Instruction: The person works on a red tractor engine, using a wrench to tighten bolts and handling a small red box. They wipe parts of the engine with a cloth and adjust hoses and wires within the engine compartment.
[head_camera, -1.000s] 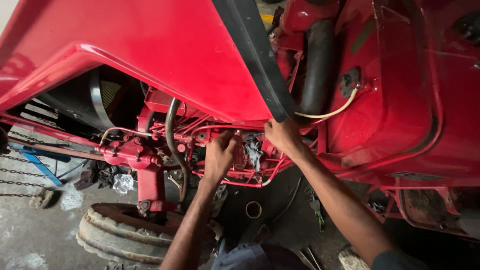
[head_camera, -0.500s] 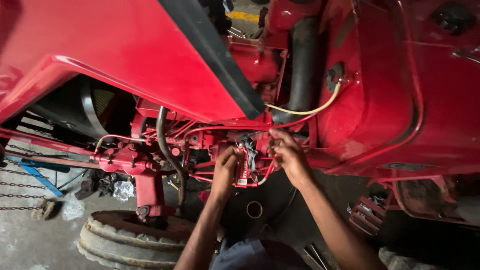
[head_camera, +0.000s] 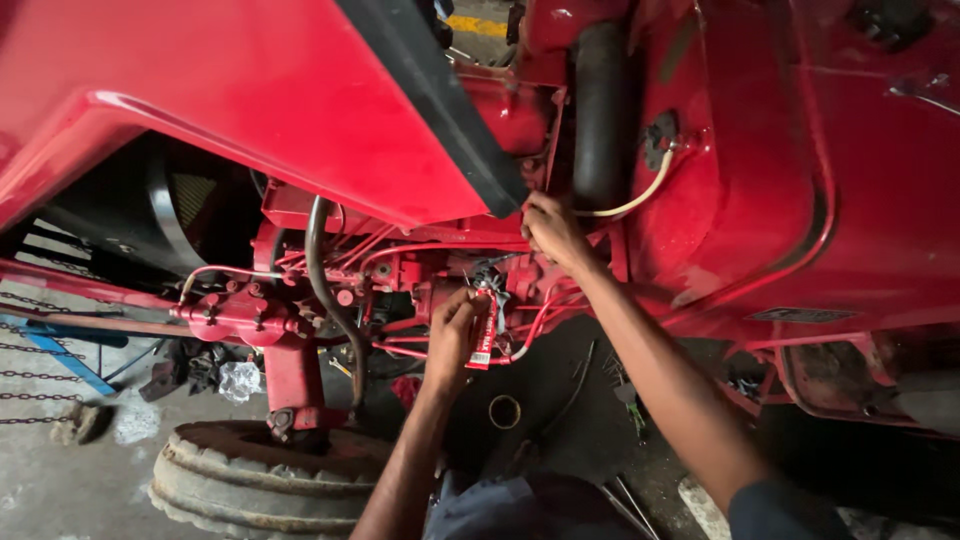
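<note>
1. the person leans over the engine bay of a red tractor (head_camera: 760, 180), whose raised hood (head_camera: 250, 110) fills the upper left of the view.
2. the left hand (head_camera: 455, 335) is closed around a small red tube (head_camera: 482, 335) with a white label strip, holding it upright against the red engine block (head_camera: 400, 275), just beside a bundle of thin red pipes (head_camera: 535, 320).
3. the right hand (head_camera: 552, 232) reaches up under the lower corner of the hood's black edge, fingers curled on a part there; what it grips is hidden, so whether it holds anything cannot be told.
4. a pale cream cable (head_camera: 640, 195) runs from near that hand to a black fitting (head_camera: 660, 135) on the red body panel, beside a thick black hose (head_camera: 600, 100) that stands nearly upright.
5. a curved black hose (head_camera: 325, 280) drops in front of the block to the left of the left hand.
6. below the engine lies a worn tyre (head_camera: 250, 480) on the concrete floor (head_camera: 60, 480), near its left edge a blue bar (head_camera: 55, 350) and lengths of chain (head_camera: 40, 385).
7. a small ring (head_camera: 504, 411) lies on the dark ground below the tube, between the two forearms.
8. a crumpled clear wrapper (head_camera: 240, 380) lies near the red bracket (head_camera: 290, 370) above the tyre.
</note>
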